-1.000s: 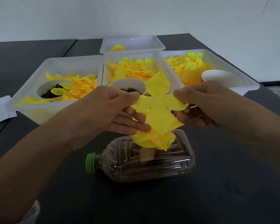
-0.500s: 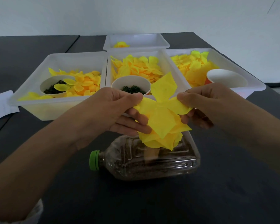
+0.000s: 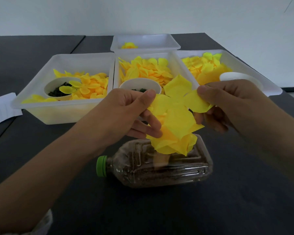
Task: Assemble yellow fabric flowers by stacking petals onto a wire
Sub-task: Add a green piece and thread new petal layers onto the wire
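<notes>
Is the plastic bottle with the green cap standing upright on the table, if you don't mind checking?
No, the bottle lies on its side on the dark table, with its green cap pointing to the left.

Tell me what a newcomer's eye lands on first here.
First, the bright yellow fabric flower at centre, pinched between the left hand and the right hand. Just below it a clear plastic bottle with a green cap lies on its side on the dark table. Behind, white trays hold heaps of yellow petals.
</notes>
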`<action>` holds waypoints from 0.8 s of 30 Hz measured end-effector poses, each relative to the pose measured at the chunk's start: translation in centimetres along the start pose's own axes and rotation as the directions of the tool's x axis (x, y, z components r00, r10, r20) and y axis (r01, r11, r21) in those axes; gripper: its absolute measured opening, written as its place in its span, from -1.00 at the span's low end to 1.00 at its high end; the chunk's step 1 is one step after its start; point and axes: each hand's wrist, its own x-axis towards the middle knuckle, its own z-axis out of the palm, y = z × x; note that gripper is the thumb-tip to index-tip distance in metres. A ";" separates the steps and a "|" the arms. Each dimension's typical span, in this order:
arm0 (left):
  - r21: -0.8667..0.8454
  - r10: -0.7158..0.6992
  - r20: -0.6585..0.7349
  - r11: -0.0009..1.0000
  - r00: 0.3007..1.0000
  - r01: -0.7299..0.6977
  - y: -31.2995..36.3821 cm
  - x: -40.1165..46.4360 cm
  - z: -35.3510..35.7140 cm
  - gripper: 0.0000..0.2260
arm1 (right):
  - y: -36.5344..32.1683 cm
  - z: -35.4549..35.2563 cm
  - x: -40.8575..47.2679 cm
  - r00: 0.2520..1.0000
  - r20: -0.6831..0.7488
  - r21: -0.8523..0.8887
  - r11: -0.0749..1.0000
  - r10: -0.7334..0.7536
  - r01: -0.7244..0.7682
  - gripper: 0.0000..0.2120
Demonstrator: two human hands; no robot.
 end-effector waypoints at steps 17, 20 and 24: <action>0.064 0.049 -0.004 0.997 0.999 -0.049 0.7 0.2 0.5 -0.64 | 0.7 0.4 -0.2 0.999 -0.025 0.074 0.997 0.019 -0.017 -0.58; 0.054 0.045 -0.021 0.998 0.999 -0.044 0.7 0.2 0.6 -0.68 | 0.6 0.3 0.1 0.999 -0.029 0.059 0.998 -0.016 0.017 -0.55; 0.051 0.048 -0.011 0.998 0.999 -0.047 1.0 0.0 0.7 -0.72 | 0.7 0.5 0.3 0.999 -0.042 0.063 0.998 -0.014 0.017 -0.59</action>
